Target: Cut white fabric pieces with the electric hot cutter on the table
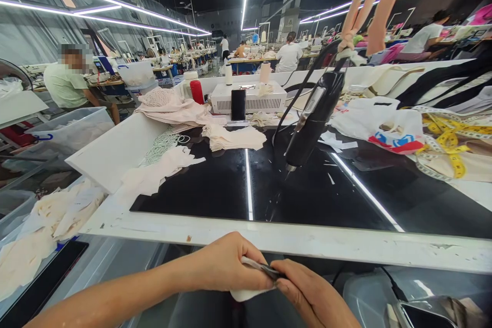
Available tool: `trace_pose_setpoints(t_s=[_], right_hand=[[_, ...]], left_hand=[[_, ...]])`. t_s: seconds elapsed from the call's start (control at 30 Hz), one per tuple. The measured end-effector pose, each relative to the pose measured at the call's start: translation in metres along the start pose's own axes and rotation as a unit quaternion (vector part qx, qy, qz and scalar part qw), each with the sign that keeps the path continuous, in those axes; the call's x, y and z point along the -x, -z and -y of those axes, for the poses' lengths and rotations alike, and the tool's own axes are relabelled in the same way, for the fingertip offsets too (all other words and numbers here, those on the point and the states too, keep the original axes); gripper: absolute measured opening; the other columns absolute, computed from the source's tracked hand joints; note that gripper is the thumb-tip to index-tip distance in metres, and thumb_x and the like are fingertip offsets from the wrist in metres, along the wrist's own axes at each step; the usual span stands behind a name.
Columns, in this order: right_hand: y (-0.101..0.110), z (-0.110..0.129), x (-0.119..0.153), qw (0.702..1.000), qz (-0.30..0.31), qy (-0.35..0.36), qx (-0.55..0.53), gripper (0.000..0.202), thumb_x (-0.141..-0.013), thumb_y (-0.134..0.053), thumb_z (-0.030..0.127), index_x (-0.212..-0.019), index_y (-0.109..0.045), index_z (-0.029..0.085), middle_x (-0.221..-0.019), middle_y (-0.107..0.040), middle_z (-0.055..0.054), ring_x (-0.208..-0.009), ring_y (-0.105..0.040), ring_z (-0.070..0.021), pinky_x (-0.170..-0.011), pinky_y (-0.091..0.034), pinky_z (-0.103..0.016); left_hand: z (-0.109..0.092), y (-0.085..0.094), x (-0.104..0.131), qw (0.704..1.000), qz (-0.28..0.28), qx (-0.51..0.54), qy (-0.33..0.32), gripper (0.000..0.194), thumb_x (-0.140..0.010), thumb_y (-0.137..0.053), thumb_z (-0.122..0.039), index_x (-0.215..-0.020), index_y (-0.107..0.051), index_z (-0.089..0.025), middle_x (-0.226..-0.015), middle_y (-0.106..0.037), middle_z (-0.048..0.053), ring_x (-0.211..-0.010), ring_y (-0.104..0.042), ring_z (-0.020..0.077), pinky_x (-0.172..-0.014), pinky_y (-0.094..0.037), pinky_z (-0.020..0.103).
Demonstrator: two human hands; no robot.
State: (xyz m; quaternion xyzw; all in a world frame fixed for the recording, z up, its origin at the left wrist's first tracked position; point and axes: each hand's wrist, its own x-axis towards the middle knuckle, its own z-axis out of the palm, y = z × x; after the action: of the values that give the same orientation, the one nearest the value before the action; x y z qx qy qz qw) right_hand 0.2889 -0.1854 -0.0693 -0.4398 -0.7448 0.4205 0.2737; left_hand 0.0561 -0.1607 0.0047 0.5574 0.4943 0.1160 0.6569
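Observation:
Below the table's front edge, my left hand is closed around a small white fabric piece, folded between thumb and fingers. My right hand meets it from the right, its fingers pinched on a small dark, metal-looking tool that lies against the fabric. The fingers hide most of that tool, so its kind is unclear. Both hands are over my lap, in front of the white table edge.
A black electric cutter-like tool hangs over the glossy black board. Stacked beige fabric pieces, a phone, a plastic bag and yellow measuring tape lie around it. At left, a person sits near plastic bins.

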Motion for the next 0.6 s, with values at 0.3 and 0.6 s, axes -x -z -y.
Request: trace_pose_setpoints(t_s=[0.3,0.6], right_hand=[[-0.0003,0.0014,-0.0011,1.000,0.006,0.007,-0.011,0.052,-0.110,-0.045,0.070,-0.102,-0.077,0.030,-0.091,-0.079,-0.001,-0.083,-0.076,-0.0188,-0.076,-0.058,-0.026],[-0.0039,-0.0055,0.0023,1.000,0.015,0.014,-0.004,0.048,-0.113,-0.043,0.065,-0.101,-0.073,0.029,-0.088,-0.074,0.001,-0.080,-0.072,-0.0171,-0.075,-0.055,-0.026]], left_hand=[[-0.0024,-0.0005,0.0007,1.000,0.001,-0.004,0.010,0.026,-0.078,-0.076,-0.040,-0.069,-0.065,-0.018,-0.060,-0.044,-0.005,-0.060,-0.036,0.0101,-0.051,-0.027,0.025],[-0.0057,-0.0033,0.0006,1.000,-0.004,-0.016,0.016,0.026,-0.077,-0.075,-0.040,-0.068,-0.064,-0.018,-0.061,-0.045,-0.005,-0.062,-0.038,0.0106,-0.054,-0.029,0.025]])
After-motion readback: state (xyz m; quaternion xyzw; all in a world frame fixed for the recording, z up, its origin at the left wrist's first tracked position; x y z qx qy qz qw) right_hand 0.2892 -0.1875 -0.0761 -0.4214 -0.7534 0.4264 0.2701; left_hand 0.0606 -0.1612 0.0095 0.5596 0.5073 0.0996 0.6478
